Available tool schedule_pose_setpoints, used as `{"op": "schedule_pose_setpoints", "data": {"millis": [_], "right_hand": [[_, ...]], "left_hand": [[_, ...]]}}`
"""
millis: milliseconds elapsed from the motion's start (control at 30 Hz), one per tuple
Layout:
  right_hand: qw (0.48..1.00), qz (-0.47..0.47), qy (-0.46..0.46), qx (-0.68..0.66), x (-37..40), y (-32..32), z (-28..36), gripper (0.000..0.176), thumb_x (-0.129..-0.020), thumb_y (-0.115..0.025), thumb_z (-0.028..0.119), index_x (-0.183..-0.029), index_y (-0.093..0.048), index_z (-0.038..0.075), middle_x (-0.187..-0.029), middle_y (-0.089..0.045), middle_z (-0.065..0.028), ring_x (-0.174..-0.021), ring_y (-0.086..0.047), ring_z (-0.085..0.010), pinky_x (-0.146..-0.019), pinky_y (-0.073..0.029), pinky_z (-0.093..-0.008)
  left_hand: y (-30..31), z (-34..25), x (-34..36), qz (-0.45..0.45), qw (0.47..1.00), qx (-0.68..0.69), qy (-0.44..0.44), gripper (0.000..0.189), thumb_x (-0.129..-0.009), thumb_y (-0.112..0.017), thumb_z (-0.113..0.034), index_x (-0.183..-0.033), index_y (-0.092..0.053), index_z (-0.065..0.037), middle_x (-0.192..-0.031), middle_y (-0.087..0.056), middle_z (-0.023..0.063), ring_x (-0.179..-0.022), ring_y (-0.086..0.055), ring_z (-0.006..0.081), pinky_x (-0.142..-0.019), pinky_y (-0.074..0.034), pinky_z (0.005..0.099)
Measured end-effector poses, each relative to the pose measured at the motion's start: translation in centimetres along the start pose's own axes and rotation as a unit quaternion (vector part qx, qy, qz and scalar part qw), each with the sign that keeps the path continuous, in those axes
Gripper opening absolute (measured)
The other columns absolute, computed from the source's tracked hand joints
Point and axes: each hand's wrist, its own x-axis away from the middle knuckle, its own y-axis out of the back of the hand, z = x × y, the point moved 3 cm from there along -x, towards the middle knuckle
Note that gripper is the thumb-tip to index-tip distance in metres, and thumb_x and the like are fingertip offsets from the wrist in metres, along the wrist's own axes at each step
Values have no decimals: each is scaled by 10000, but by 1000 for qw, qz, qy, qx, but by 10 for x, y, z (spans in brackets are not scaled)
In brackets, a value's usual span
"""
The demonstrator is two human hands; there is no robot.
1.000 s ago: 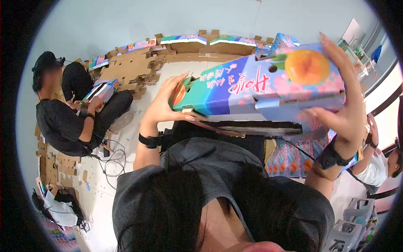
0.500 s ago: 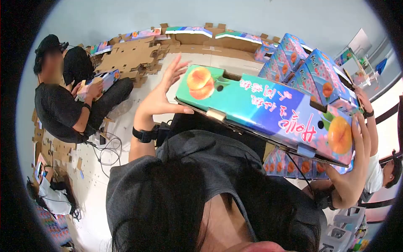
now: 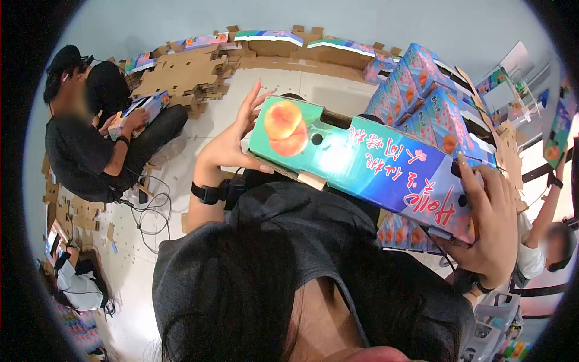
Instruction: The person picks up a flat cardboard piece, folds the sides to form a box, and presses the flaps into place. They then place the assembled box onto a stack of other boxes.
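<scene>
A printed cardboard fruit box (image 3: 362, 163), green to blue with peach pictures and pink lettering, is held tilted before my chest, its right end lower. Its left end rests against my left hand (image 3: 238, 136), the thumb along the lower edge and the fingers stretched up behind the corner. My right hand (image 3: 491, 220) wraps the right end, fingertips on the printed face near the upper cut-out. That hand covers the peach print there. A cardboard tab (image 3: 312, 180) sticks out from the lower edge. The box's back is hidden.
Stacked peach boxes (image 3: 416, 90) stand at the right, beside a co-worker (image 3: 537, 241) raising a printed panel. Flattened cardboard (image 3: 181, 78) lies at the back left. A seated person (image 3: 84, 139) handles another box (image 3: 139, 114). Cables (image 3: 154, 211) trail on the floor.
My right hand has slid inward over the box's right end, now covering the peach picture. The co-worker at right has lifted a printed panel away from the stack.
</scene>
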Motion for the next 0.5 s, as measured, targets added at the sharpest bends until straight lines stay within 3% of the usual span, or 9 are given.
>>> {"op": "schedule_pose_setpoints", "data": {"millis": [67,133,233,300,333,367,400,433,500], "right_hand": [[1000,3,-2,1,-1,4,-5,1017,-477,-831,161,-1421,-462,75,-1253,-510,-188,-1123,-507,-404,-965,-386,-461],[1000,-9,6,2,2,7,-9,998,-493,-818,154,-1421,-461,70,-1270,-506,-196,-1136,-507,-414,-963,-394,-462],[996,-94,5,7,17,6,-27,972,-559,-810,175,-1433,-416,10,-1343,-486,-189,-1249,-482,-376,-1030,-384,-442],[983,-174,-4,-58,29,2,-52,1002,-648,-806,230,-1487,-312,-5,-1417,-430,-184,-1315,-439,-318,-1081,-353,-426],[965,-226,-42,-129,29,-6,-66,1071,-698,-817,419,-1481,-269,-66,-1470,-380,-211,-1348,-397,-320,-1124,-288,-425],[922,-258,-94,-274,31,-18,-84,1103,-719,-797,446,-1523,-198,-14,-1469,-368,-202,-1356,-380,-308,-1129,-281,-427],[934,-260,-109,-220,36,-18,-112,1085,-742,-770,454,-1545,-173,35,-1478,-356,-199,-1355,-377,-300,-1124,-284,-428],[911,-280,-114,-281,30,-24,-129,1044,-759,-729,475,-1552,-186,68,-1470,-362,-203,-1360,-370,-299,-1117,-295,-424],[847,-399,-143,-321,30,-50,-175,853,-861,-630,408,-1531,-246,48,-1429,-412,-174,-1310,-426,-296,-1091,-331,-405]], "left_hand": [[0,0,2,0,1000,0,4,1554,-411,-970,-227,-1560,70,-113,-1595,-161,187,-1440,-284,276,-1164,-225,391],[3,3,6,-4,1000,-6,0,1520,-464,-966,-214,-1560,85,-154,-1587,-143,219,-1432,-288,330,-1149,-248,446],[13,5,13,-38,999,-12,19,1478,-521,-950,-249,-1559,100,-181,-1581,-137,238,-1426,-294,367,-1136,-267,487],[19,15,14,-70,996,36,-49,1286,-670,-863,-330,-1568,46,-188,-1573,-180,229,-1403,-337,383,-1118,-286,512],[22,15,13,-90,995,45,-21,1218,-708,-830,-338,-1570,17,-187,-1572,-191,225,-1395,-350,383,-1115,-290,515],[25,12,12,-110,992,54,7,1150,-746,-796,-345,-1572,-12,-186,-1570,-202,220,-1388,-363,382,-1112,-294,518],[26,11,13,-131,989,64,35,1083,-785,-763,-353,-1574,-42,-185,-1569,-213,215,-1380,-376,382,-1108,-298,521],[21,9,12,-169,985,-10,34,968,-818,-641,-557,-1556,-182,-128,-1553,-290,177,-1345,-435,370,-1087,-315,491],[23,8,16,-182,982,-13,52,929,-828,-645,-517,-1549,-209,-126,-1554,-291,173,-1348,-431,369,-1082,-324,489]]}}
